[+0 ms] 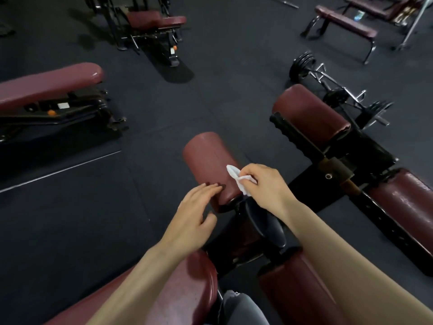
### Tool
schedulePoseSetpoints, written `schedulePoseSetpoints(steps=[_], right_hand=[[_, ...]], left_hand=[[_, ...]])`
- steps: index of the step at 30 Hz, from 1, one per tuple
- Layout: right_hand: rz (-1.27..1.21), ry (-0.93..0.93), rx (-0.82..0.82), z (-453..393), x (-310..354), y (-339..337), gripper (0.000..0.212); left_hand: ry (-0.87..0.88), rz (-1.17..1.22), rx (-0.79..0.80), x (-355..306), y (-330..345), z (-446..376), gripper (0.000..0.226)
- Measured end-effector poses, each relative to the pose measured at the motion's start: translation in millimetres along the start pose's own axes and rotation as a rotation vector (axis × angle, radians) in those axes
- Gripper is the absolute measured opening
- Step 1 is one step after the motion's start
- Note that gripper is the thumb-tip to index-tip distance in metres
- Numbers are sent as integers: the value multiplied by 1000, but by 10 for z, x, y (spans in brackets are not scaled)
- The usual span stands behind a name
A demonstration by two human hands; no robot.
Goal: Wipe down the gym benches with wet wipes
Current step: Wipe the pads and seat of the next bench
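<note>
Wiping is going on: right hand (262,181) pinches the wet wipe (236,178) on the red roller pad (207,160), left hand (194,207) flat beside; next, probably rub along it

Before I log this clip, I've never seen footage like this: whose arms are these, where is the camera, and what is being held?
The single picture comes from a camera worn on a person's head, looking down at their own bare arms in a gym. The right hand pinches a crumpled white wet wipe against a maroon padded roller. The left hand is open, fingers resting on the roller's near end. More maroon benches and a loaded barbell stand on the dark floor.
</note>
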State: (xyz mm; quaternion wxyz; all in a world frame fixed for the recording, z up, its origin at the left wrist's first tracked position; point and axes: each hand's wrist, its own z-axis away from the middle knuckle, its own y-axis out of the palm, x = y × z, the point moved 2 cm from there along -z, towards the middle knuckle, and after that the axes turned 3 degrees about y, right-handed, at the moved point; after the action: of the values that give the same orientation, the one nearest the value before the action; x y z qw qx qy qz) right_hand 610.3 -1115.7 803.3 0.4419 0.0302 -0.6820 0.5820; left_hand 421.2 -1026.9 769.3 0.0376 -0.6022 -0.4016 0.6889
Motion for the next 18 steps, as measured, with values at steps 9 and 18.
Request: schedulePoseSetpoints(steps=[9,18], right_hand=[[68,0,-84,-1488,526,321,20],[105,-125,3,-459,48,85,21]], left_hand=[[134,-82,-69,-97,-94,-234,69],[135,-226,-79,24,-121,-516,67]])
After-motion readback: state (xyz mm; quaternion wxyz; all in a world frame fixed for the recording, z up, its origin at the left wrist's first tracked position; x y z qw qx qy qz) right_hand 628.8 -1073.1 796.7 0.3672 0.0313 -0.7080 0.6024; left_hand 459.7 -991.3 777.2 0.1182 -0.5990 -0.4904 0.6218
